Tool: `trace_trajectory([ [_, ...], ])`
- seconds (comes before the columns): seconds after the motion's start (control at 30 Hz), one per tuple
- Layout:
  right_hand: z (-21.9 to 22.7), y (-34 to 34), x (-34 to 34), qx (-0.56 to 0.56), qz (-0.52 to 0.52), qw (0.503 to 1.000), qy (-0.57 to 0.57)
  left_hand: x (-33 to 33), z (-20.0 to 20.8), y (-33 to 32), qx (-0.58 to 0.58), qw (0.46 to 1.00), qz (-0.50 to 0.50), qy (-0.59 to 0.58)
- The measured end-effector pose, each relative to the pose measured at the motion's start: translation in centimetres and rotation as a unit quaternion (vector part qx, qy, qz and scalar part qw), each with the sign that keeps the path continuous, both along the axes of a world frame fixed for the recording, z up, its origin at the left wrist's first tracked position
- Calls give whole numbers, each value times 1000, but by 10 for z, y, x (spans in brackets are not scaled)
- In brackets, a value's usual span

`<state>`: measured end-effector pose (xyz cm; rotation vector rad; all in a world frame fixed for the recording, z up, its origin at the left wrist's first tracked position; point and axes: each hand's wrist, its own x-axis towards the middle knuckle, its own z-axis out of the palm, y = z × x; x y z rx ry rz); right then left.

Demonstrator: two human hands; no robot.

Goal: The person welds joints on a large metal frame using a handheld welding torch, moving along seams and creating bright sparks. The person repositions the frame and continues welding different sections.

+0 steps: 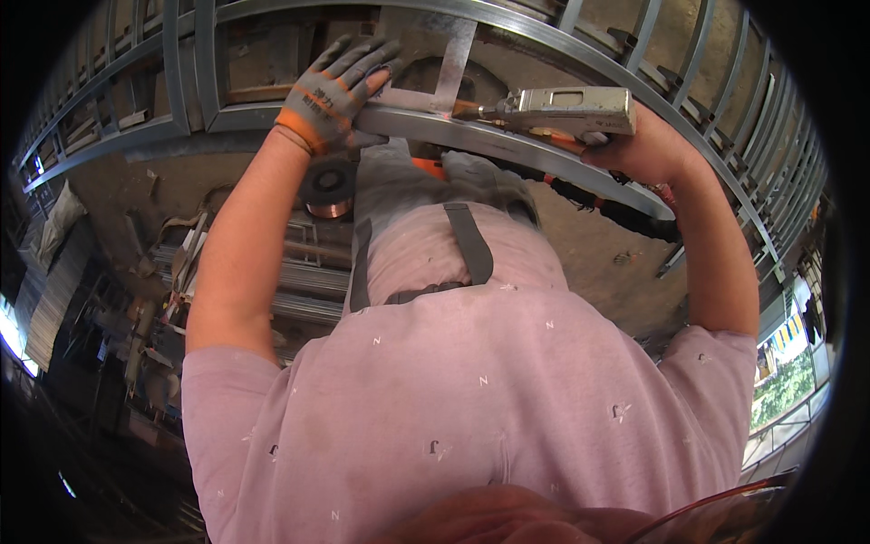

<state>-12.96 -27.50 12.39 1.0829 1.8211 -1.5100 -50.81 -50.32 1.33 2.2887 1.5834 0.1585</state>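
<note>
My left hand [340,91], in a grey glove with an orange cuff, lies with its fingers stretched out over the near rail of a metal frame. This rail is a silvery square tube [512,143] running across in front of me. My right hand [645,150] is wrapped round a boxy metal handheld welding gun [580,109], its fingers partly hidden below the body. The gun's nozzle points left, at the joint where a flat upright crosspiece [456,63] meets the rail. A small reddish glow shows at that joint, close to the nozzle tip.
A spool of copper-coloured wire [328,208] stands on the floor by my leg. A black-wrapped cable [625,216] hangs below the rail on the right. Long steel bars [290,304] lie stacked at the left. Barred metal frames [734,68] surround the work at the far side and right.
</note>
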Motion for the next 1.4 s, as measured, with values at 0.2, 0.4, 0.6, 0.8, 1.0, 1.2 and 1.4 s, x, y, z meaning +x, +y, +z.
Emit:
trace_trajectory([
  [0.2,16,-14,-7,-21,-29,999,1,-40,-2,-31,92,985,132,-57],
  [0.4,16,-14,-10,-52,-50,997,-28,-41,-16,-29,132,967,217,-35],
  [0.6,18,-12,-12,-65,-65,995,-37,-42,-20,-27,157,968,192,-25],
  [0.8,15,-10,-6,-24,-26,999,-27,-35,-10,-22,132,971,199,28],
  [1.0,19,-11,-8,-42,-44,997,-48,-17,-14,-26,140,953,268,11],
  [1.2,19,-6,-3,-47,-57,996,-53,-22,-21,-27,154,952,266,-15],
  [1.4,25,-3,0,-37,-85,994,-60,-21,-18,-28,155,950,270,-3],
])
